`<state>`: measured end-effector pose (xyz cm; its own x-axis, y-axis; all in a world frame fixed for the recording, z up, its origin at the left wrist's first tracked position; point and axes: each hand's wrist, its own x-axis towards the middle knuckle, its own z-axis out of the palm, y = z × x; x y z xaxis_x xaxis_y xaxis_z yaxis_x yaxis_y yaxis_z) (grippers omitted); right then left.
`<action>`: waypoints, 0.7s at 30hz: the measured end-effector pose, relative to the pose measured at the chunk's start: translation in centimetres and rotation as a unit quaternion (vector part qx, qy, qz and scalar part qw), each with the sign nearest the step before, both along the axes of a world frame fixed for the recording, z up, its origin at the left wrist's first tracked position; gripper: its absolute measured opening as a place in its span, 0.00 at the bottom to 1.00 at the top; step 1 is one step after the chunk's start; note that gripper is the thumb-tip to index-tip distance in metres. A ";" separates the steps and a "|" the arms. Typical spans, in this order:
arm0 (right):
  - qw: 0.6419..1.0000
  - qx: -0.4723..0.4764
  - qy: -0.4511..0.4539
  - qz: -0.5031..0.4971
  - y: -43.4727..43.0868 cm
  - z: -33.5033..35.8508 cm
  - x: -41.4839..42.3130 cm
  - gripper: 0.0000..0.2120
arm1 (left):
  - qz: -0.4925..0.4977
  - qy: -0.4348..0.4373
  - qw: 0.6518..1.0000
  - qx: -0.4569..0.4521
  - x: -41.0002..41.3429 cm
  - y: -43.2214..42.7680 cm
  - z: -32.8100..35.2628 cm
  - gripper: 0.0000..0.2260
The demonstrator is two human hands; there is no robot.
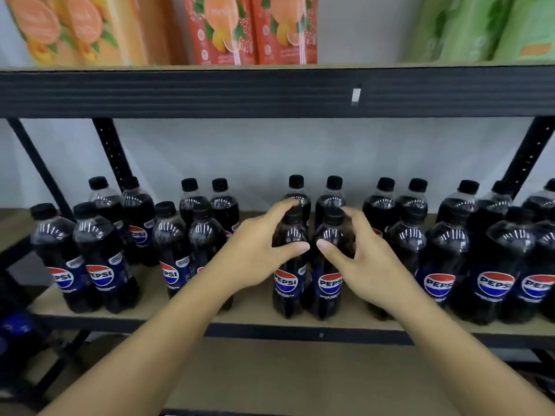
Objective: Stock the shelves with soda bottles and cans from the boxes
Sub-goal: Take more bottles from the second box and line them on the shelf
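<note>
Two bottles [289,283] at the shelf [255,309] front, shoulders clasped by curled fingers of left hand [261,253] and right hand [362,262]; to be set upright, labels forward, aligned with neighbouring pairs.

Juice cartons [252,28] up top run off the edge, blurred; rightmost bottle [544,259] is cropped; small print on labels [329,285] too tiny to read.
</note>
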<state>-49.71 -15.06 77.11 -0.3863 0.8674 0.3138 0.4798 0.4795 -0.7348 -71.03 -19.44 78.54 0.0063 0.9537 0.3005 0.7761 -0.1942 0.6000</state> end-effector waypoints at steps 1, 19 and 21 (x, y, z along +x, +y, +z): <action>1.000 -0.002 0.001 0.005 0.2 -0.1 0.0 0.31 | 0.004 -0.001 1.000 0.002 0.0 -0.1 0.0 0.34; 0.998 0.016 -0.058 0.013 5.2 7.8 0.3 0.26 | 0.033 -0.017 0.999 0.023 -1.5 5.7 5.4 0.18; 0.993 0.016 -0.119 0.002 7.3 8.6 -0.5 0.27 | 0.043 0.021 0.999 0.004 -1.5 7.7 5.9 0.19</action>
<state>-50.20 -7.72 85.75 -0.4559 0.8572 0.2396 0.6366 0.5022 -0.5853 -72.51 -11.69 84.48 -0.0627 0.9487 0.3098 0.8141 -0.1309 0.5657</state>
